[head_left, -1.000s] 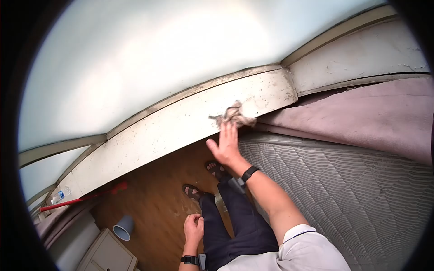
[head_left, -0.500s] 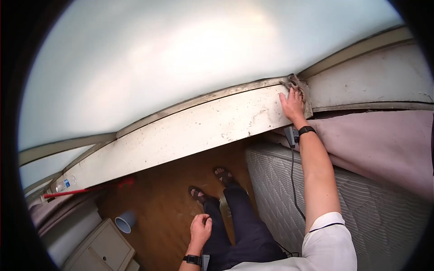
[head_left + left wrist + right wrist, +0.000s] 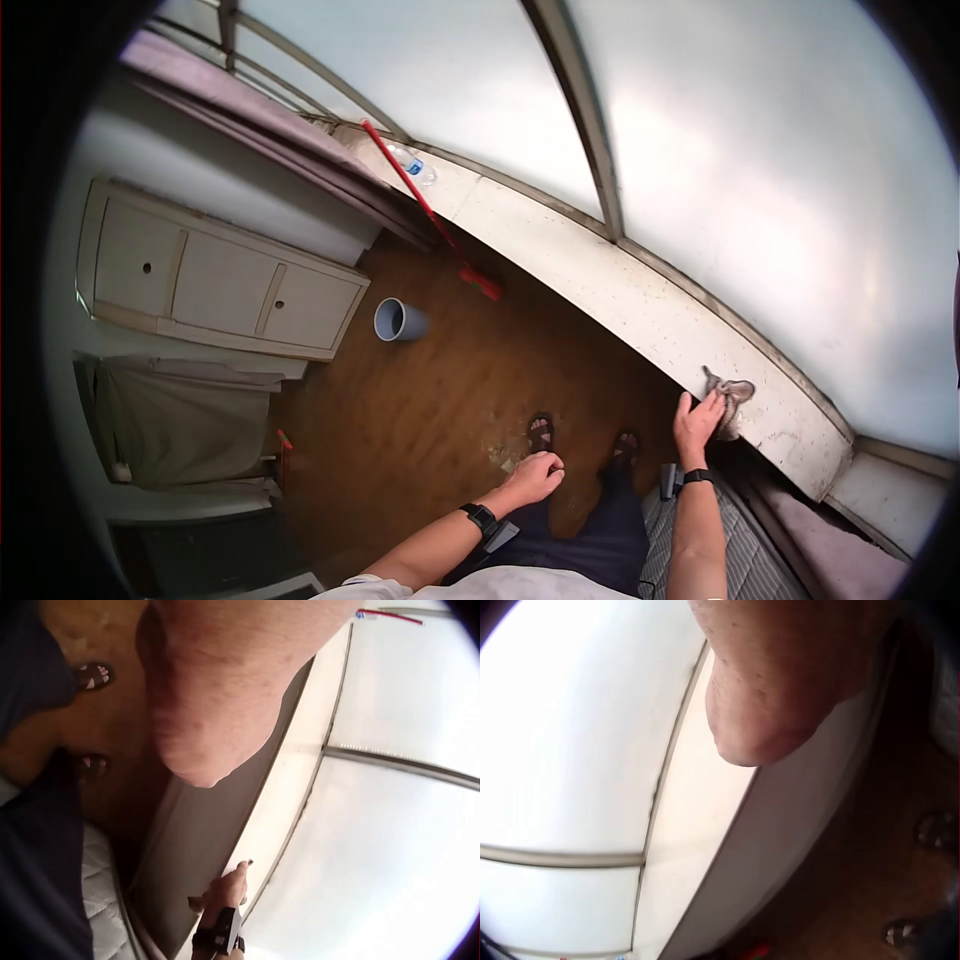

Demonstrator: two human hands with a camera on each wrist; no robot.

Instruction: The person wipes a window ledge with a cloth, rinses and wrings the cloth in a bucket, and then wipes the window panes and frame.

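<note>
My right hand [image 3: 697,428] lies with its fingers on a crumpled grey-brown rag [image 3: 738,408] on the white window sill [image 3: 640,310]. The rag sits near the sill's right end, and part of it hangs over the front edge. In the left wrist view the same hand [image 3: 227,887] reaches across the sill. My left hand [image 3: 533,480] hangs loosely curled in front of the body, with nothing in it. The right wrist view shows the back of the right hand [image 3: 761,724] over the sill, its fingers and the rag hidden.
A red-handled tool [image 3: 415,190] leans on the sill beside a clear plastic bottle [image 3: 415,165]. On the brown floor stands a blue bucket [image 3: 400,320] near a pale cabinet [image 3: 220,280]. A grey quilted mattress [image 3: 745,540] is at the right, below frosted windows [image 3: 760,180].
The right hand slid the rag right to the sill's corner, then back left to the front edge. The head view has swung left, showing the cabinet. The left hand stays loosely curled.
</note>
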